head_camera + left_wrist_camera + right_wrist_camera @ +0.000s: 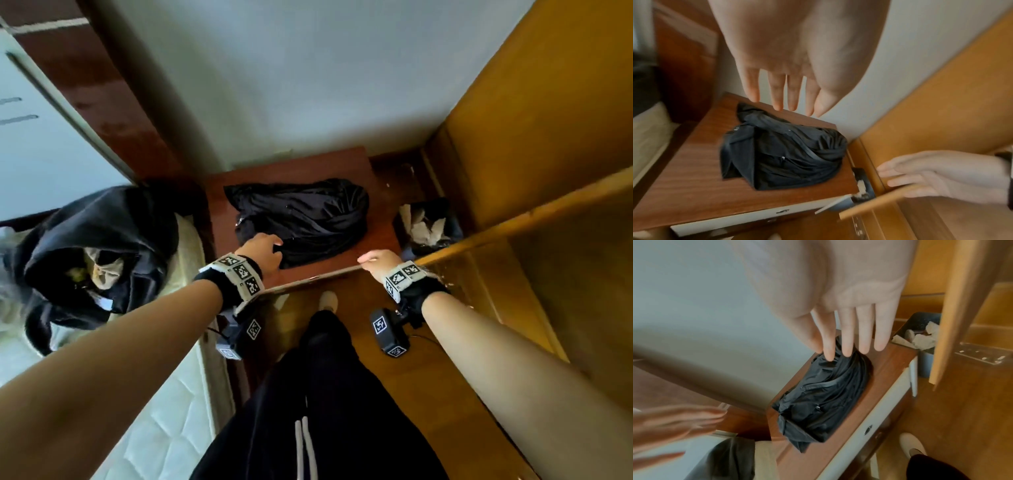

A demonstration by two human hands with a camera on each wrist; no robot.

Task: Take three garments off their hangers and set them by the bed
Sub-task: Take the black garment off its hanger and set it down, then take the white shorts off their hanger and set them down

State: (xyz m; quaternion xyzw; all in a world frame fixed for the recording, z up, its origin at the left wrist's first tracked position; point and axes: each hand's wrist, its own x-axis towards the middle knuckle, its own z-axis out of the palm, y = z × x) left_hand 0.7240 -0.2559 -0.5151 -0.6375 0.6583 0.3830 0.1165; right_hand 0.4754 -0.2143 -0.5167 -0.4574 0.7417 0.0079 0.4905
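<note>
A folded black garment (pixel 301 219) (pixel 781 155) (pixel 822 395) lies on top of the brown nightstand (pixel 342 263) (pixel 684 178) (pixel 885 369) beside the bed. My left hand (pixel 263 250) (pixel 785 91) hovers at the garment's near-left corner with straight fingers, holding nothing. Empty too, my right hand (pixel 378 258) (pixel 851 334) is over the nightstand's front right corner, fingers straight. Whether either hand touches the cloth is unclear. No hanger is in view.
A heap of dark clothes (pixel 96 246) lies on the pale mattress (pixel 164 411) at the left. A bin with crumpled paper (pixel 428 222) (pixel 920 337) stands right of the nightstand. A wooden wardrobe door edge (pixel 513 222) juts in at the right. My legs (pixel 325 394) stand before the nightstand.
</note>
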